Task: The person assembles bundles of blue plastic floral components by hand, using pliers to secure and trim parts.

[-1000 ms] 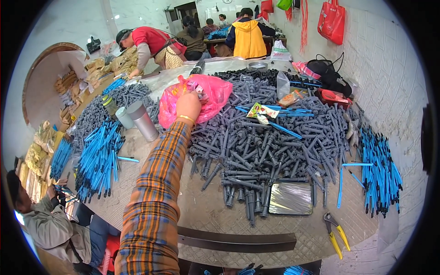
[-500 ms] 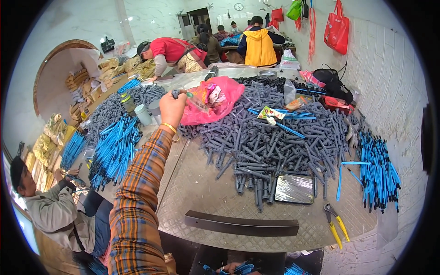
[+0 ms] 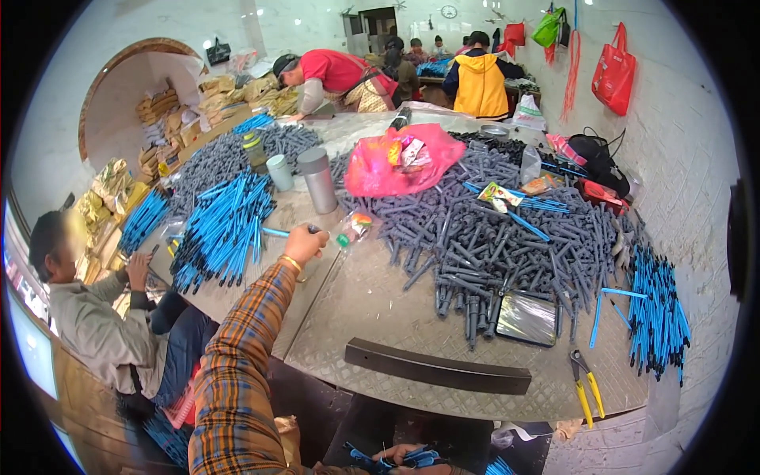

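Note:
My left hand [image 3: 305,244], in an orange plaid sleeve with a gold bangle, reaches over the table. Its fingers are closed on a blue stick [image 3: 275,232] whose dark end shows at the fingertips. A clear wrapper with orange and green parts [image 3: 356,227] lies just right of that hand. Left of it sits a pile of blue sticks with black ends [image 3: 226,222]. At the lower edge, partly cut off, my right hand [image 3: 400,454] is closed around several blue sticks [image 3: 423,457].
Grey plastic tubes [image 3: 507,237] heap across the table, with a pink bag [image 3: 400,158] behind. A grey flask [image 3: 317,180], dark bar [image 3: 435,366], film-wrapped box [image 3: 526,318], yellow-handled pliers [image 3: 586,388] and more blue sticks [image 3: 657,309] stand around. A person [image 3: 111,309] sits at left.
My left hand has come down and nearer from beside the pink bag. The wrapper with the green part, earlier at the bag, now lies on the table. The view has shifted.

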Demonstrator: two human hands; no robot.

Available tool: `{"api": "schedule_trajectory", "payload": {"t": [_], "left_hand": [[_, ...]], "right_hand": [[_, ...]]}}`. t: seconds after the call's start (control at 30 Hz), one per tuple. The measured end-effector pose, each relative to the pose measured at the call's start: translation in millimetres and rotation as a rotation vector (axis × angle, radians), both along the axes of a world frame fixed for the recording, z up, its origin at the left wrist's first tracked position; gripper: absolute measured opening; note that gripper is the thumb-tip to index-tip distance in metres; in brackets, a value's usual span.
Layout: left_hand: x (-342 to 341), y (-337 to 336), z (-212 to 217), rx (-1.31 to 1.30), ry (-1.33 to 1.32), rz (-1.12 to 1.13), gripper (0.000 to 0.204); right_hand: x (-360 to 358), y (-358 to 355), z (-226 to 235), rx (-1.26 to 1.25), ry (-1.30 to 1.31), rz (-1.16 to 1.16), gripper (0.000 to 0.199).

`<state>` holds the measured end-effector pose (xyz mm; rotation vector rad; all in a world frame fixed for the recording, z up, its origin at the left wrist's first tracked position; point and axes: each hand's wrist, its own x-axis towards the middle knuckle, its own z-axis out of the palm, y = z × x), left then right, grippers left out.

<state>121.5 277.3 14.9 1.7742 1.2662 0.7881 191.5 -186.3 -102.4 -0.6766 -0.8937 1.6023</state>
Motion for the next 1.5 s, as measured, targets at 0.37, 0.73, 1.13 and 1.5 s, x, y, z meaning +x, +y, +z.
{"api": "schedule_trajectory", "payload": {"t": [0.37, 0.73, 1.13, 1.5], "left_hand": [[55.6, -17.2, -3.6, 0.502, 0.562, -0.029, 0.049], [23.3, 3.3, -15.4, -0.003, -0.098, -0.068, 0.030], [-72.6, -19.5, -0.7, -0.282, -0.757, 0.254, 0.022], [-65.5, -25.4, -2.3, -0.296, -0.690, 0.207, 0.022]], "right_hand": [[-1.5, 2.2, -1.3, 0.010, 0.011, 0.056, 0.018], [-1.8, -1.6, -11.8, 0.041, -0.045, 0.073, 0.018], [-13.5, -5.2, -17.6, 0.085, 0.006, 0.113, 0.018], [-14.2, -4.3, -6.6, 0.082, -0.063, 0.086, 0.018]]}}
